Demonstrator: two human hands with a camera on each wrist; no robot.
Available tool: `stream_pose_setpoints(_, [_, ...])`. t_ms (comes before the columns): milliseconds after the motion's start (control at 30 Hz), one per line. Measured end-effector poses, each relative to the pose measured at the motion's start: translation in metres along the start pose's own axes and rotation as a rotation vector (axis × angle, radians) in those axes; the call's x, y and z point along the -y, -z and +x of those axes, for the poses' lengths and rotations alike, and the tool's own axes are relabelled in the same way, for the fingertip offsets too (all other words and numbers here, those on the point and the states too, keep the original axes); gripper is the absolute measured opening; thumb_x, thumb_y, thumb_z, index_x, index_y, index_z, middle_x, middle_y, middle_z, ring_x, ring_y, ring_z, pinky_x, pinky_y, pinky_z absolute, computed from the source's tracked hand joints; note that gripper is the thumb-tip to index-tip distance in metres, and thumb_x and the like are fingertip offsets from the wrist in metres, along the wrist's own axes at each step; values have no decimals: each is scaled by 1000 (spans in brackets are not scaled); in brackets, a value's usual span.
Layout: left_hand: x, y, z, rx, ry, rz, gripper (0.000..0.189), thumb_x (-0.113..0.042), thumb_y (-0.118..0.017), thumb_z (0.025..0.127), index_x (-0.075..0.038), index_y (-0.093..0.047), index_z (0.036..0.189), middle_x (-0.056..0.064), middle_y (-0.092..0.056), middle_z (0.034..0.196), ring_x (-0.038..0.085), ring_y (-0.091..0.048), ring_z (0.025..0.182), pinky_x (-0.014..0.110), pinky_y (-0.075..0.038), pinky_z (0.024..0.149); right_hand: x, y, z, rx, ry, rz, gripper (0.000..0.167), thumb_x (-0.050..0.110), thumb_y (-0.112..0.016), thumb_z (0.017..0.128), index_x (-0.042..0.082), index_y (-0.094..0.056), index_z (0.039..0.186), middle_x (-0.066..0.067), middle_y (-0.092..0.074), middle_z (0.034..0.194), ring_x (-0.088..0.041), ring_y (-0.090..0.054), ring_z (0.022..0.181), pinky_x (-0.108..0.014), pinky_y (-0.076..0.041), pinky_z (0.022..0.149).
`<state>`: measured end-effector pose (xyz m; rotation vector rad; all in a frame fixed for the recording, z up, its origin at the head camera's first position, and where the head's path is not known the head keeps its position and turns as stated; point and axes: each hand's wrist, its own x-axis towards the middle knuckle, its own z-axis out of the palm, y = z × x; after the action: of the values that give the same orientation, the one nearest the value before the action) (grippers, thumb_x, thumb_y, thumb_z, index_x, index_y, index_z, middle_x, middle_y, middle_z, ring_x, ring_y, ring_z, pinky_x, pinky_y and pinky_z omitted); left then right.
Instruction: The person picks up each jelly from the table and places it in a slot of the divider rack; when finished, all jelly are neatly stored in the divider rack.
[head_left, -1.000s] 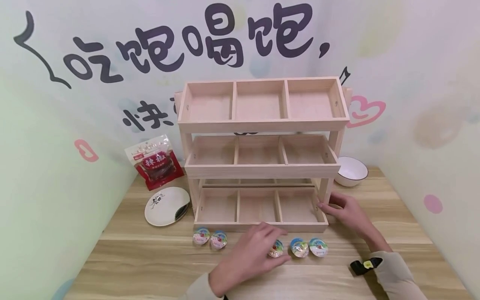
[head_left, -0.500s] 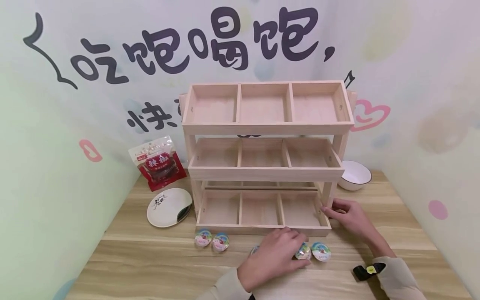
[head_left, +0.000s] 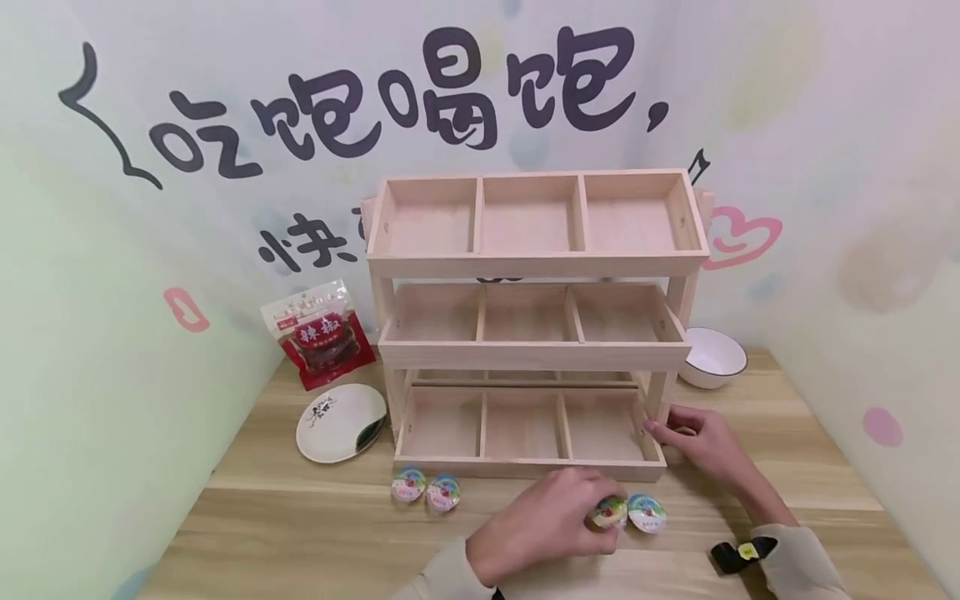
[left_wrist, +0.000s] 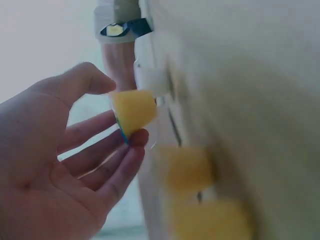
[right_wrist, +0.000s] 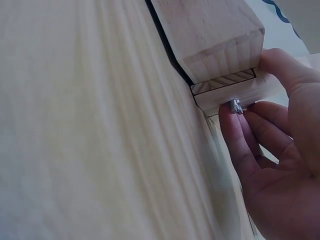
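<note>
My left hand [head_left: 551, 518] pinches a small jelly cup [head_left: 609, 512] with a printed lid, near the front of the wooden rack. In the left wrist view, this yellow cup [left_wrist: 134, 110] is tipped on its side between thumb and fingertips. To its right stands another jelly cup [head_left: 647, 513]; two more lie to the left, a cup [head_left: 408, 484] and its neighbour [head_left: 444, 493]. At the three-tier wooden rack [head_left: 528, 357], my right hand [head_left: 705, 446] grips the lower right post. The right wrist view shows the fingertips by a metal bolt [right_wrist: 236, 106] there.
Left of the rack, a plate [head_left: 337, 423] lies on the wood-grain table [head_left: 300, 533] before a red bag of dried chillies [head_left: 322, 335]. Behind the rack's right side stands a white bowl [head_left: 716, 358]. Walls enclose the table at the back and both sides.
The left hand has moved right along the row of jelly cups and now has one between its fingers. The right hand stays on the rack. The head view has shifted slightly.
</note>
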<state>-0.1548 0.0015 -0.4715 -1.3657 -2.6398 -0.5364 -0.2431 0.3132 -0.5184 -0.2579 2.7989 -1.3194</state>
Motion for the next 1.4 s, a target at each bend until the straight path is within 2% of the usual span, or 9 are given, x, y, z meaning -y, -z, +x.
stream_pose_setpoints(67, [3,6,1,-3,9,-55,35,-30,-79,93,-22,-74,127,-12,-74,116,-9,-59,93,3,-45,82,-1,0,-4,3,-12,-1,50,43,-76,102,9,-73,139,-13,-78,132,-11,-69,110,-22,-55,87])
stream_pose_setpoints(200, [15,20,6,-12,77,-159,38,-28,-81,95,-21,-73,132,-6,-74,124,-5,-63,97,2,-48,78,-3,-1,-7,2,-8,7,49,43,-76,102,9,-74,138,-13,-77,133,-9,-69,110,-21,-55,87])
stream_pose_setpoints(333, [33,26,17,-15,113,-213,41,-23,-81,95,-16,-72,134,-2,-74,121,-1,-65,96,3,-50,76,-3,-2,-8,1,0,25,48,41,-76,103,9,-74,138,-13,-77,133,-5,-69,109,-20,-56,87])
stream_pose_setpoints(467, [49,28,31,-29,138,-203,41,-20,-82,94,-11,-72,132,1,-76,117,3,-69,98,6,-52,83,-3,-1,-9,-5,2,38,48,39,-76,103,7,-73,138,-14,-77,133,-2,-69,107,-20,-57,86])
stream_pose_setpoints(667, [65,23,44,7,164,-176,30,-18,-80,97,-11,-74,125,-2,-78,107,1,-67,88,10,-52,78,-3,-1,-9,-6,0,35,47,39,-76,103,8,-74,138,-14,-77,132,-3,-69,107,-21,-56,86])
stream_pose_setpoints(867, [67,17,52,38,153,-75,17,-23,-78,100,-17,-76,115,-8,-76,98,-2,-59,77,13,-48,69,-3,-1,-8,-9,6,35,47,40,-77,102,9,-74,138,-13,-78,132,-3,-69,108,-20,-56,87])
stream_pose_setpoints(1100, [68,15,57,60,159,-41,18,-27,-79,100,-19,-77,116,-8,-77,99,-1,-60,78,16,-49,69,-3,-1,-7,-14,1,37,47,41,-77,102,10,-75,137,-13,-77,133,-3,-69,108,-20,-56,87])
stream_pose_setpoints(1267, [71,14,56,68,182,-56,20,-28,-82,98,-20,-80,116,-8,-79,102,-2,-61,79,15,-50,70,-1,0,-6,-9,-2,40,48,41,-76,102,10,-74,138,-13,-77,134,-5,-70,109,-21,-56,87])
stream_pose_setpoints(1400, [71,15,57,87,196,-40,19,-28,-82,97,-20,-80,115,-8,-77,99,-1,-59,77,16,-47,64,-1,0,-6,-6,-4,40,48,42,-76,102,10,-74,139,-13,-76,135,-7,-70,111,-21,-56,87])
